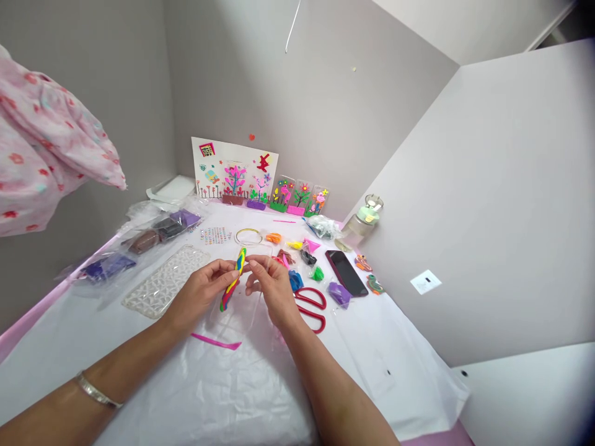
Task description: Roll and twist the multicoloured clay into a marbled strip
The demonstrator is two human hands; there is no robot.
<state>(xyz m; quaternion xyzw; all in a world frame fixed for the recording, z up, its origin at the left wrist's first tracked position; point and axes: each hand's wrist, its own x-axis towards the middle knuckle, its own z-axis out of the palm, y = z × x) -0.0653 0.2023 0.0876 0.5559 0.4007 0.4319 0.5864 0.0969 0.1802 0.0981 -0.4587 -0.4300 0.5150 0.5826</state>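
A flat, elongated piece of modelling clay [227, 296] shows red, yellow, blue and green swirls and stands tilted. My left hand [207, 282] pinches it between thumb and fingers. Close at its right side is my right hand [272, 285], with fingers curled and thumb near the index finger; what lies between those fingertips is too small to make out. Below the hands a clear plastic sheet [232, 322] lies on the white table cover [209, 390]. A pink clay strip [216, 341] rests nearer to me.
Right of my hands are red-handled scissors [312, 308], a phone [346, 272] and several bagged clay lumps [339, 294]. A textured clear mat [167, 282] and bagged dark clay [160, 232] lie left. Decorated panels [302, 197] and a bottle [360, 226] stand behind.
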